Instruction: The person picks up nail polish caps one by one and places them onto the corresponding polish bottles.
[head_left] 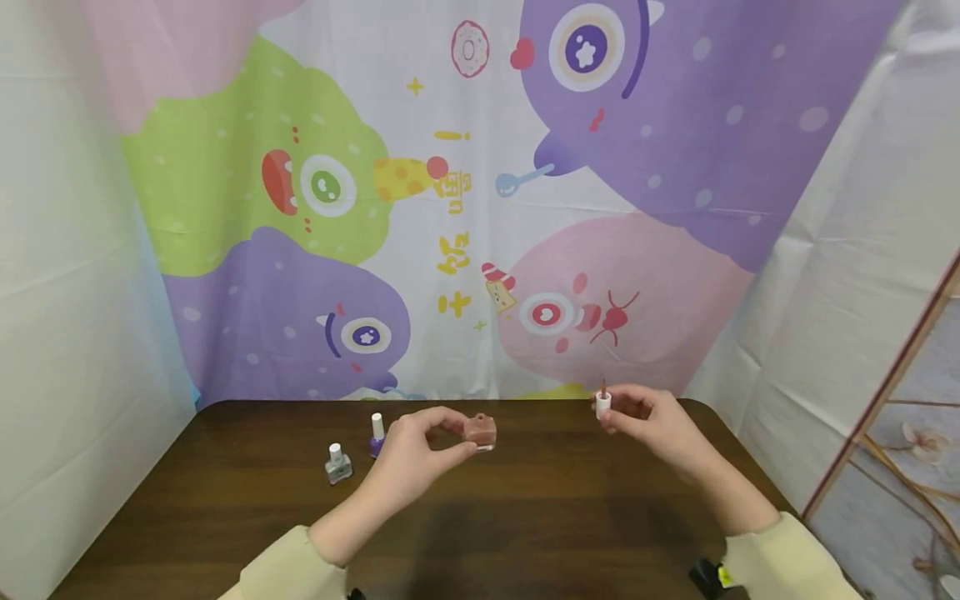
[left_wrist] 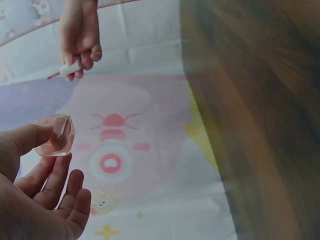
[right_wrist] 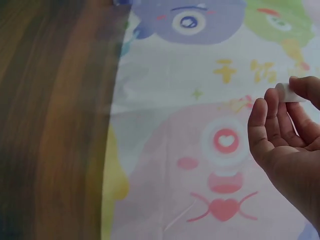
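Between thumb and fingers, my left hand (head_left: 412,454) pinches an uncapped nail polish bottle (head_left: 481,432) of brownish-pink polish, raised over the table. In the left wrist view the clear glass bottle (left_wrist: 61,137) shows its square shape. Well to the right, my right hand (head_left: 660,425) holds the white nail polish cap (head_left: 603,402) by its sides, its brush (head_left: 603,386) pointing up. The left wrist view shows the brush (left_wrist: 53,76) coated in the same brownish-pink colour. Bottle and brush are apart. In the right wrist view the fingers hold the white cap (right_wrist: 288,93); the brush is hidden there.
Left of my left hand stand a grey nail polish bottle (head_left: 338,467) and a purple one (head_left: 377,442), both with white caps; the left hand partly covers the purple one. A dark wooden table (head_left: 525,517) lies below. Behind it hangs a cartoon-monster curtain (head_left: 450,350).
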